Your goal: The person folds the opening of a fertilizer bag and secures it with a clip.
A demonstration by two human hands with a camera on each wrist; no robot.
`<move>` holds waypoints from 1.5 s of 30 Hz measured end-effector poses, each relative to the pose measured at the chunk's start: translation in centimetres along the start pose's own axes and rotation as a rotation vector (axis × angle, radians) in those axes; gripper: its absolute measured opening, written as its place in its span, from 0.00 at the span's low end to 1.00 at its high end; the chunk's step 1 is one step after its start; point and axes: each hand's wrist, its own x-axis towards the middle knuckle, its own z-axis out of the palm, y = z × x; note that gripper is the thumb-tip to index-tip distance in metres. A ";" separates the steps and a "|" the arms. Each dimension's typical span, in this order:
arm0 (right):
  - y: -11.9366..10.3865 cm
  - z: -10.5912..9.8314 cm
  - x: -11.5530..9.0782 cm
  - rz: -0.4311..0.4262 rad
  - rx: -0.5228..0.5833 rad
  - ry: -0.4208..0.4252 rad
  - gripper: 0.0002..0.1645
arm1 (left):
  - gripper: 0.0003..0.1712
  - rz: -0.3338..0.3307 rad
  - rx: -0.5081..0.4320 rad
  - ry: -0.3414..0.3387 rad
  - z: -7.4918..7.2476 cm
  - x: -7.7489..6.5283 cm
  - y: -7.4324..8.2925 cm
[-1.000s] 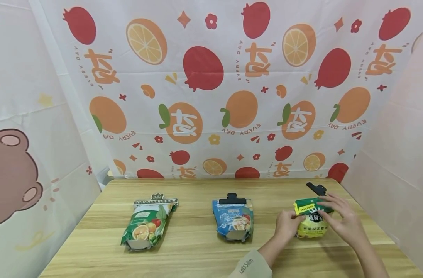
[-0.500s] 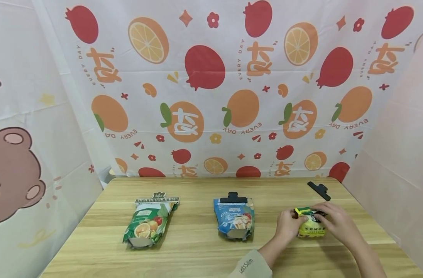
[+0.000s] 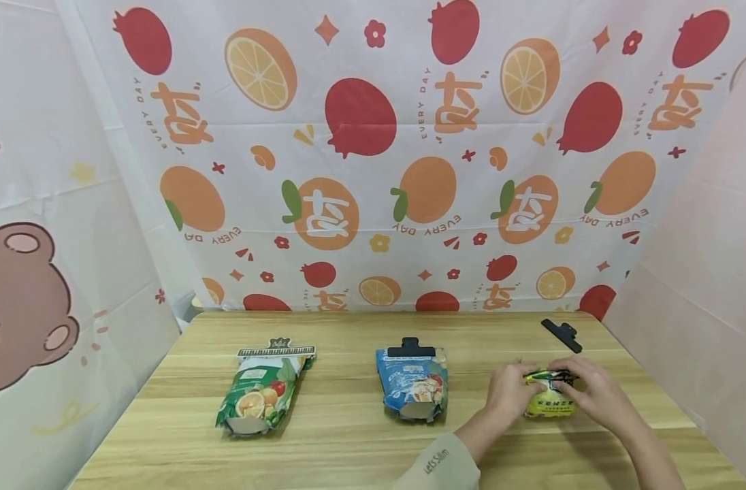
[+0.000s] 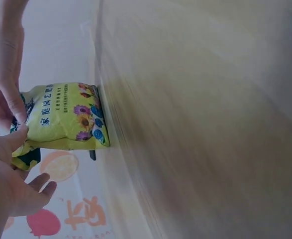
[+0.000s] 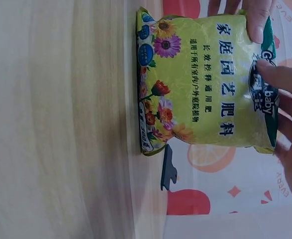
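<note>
A yellow-green fertilizer bag [image 3: 550,403] printed with flowers stands on the table at the right of the head view. My left hand [image 3: 508,391] pinches its upper left side, thumb in front and fingers behind. On the other side my right hand [image 3: 601,396] grips the upper right, thumb likewise on the front. The bag's green top is folded back, mostly hidden from the head view. In the right wrist view the bag's front [image 5: 195,84] faces the camera, with the right thumb [image 5: 280,77] on its dark logo. Behind the bag lies a black bag clip [image 3: 561,336].
A blue bag [image 3: 412,388] with a black clip [image 3: 411,348] on its top lies mid-table. Farther left is a green-and-white bag [image 3: 259,401] under a piano-patterned clip [image 3: 278,348]. A fruit-print cloth [image 3: 361,204] hangs behind the wooden table [image 3: 336,449].
The bag's green top has gone from raised to folded back and down. My right hand has come down onto the fold, and the left fingers have moved slightly over the top edge.
</note>
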 end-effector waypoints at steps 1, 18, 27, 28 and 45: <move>0.1 0.0 0.0 0.021 0.002 -0.021 0.23 | 0.19 0.028 0.049 0.002 0.0 -0.1 0.1; 0.3 0.0 -0.6 0.163 0.106 0.000 0.17 | 0.10 -0.013 -0.058 0.019 0.4 -0.2 0.3; 0.7 0.3 -0.6 0.088 0.118 0.048 0.20 | 0.08 0.000 -0.020 0.056 0.4 -0.3 0.4; 0.7 0.3 -0.6 0.085 0.116 0.051 0.21 | 0.08 -0.002 -0.019 0.058 0.3 -0.3 0.4; 1.9 -1.2 -2.0 0.325 0.198 -0.073 0.12 | 0.09 0.006 -0.068 0.067 0.5 -0.1 0.2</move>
